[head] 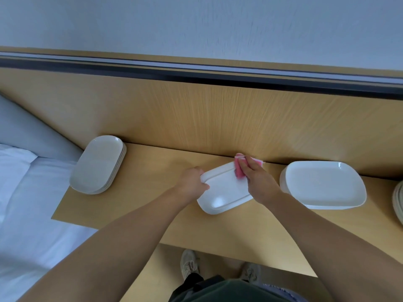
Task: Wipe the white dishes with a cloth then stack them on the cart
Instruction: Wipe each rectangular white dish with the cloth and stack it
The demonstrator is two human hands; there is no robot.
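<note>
Left hand: your left hand [193, 180] grips the left short edge of the white dish [222, 192], fingers curled round the rim.
Right hand: your right hand [258, 182] holds the pink cloth [239, 171] bunched under its bent fingers and presses it on the dish's far right corner; pink shows on both sides of the fingers.
Hands together or apart: they sit at opposite ends of the one dish, each clamped on its own thing.
Dish: rectangular with rounded corners, turned at an angle in the middle of the wooden tabletop [152, 199], near the back panel [218, 116]. You cannot tell whether it lies flat or is tipped up a little.
Left stack: a pile of white dishes [98, 164] stands at the far left corner of the tabletop, well apart from your hands.
Right stack: a taller pile [322, 185] stands just beside your right wrist.
Edge stack: more plates [399, 203] are cut off by the right border.
Beside the table: a bed with white sheets [32, 192] lies to your left.
Below: your shoes [189, 263] show under the near edge.
</note>
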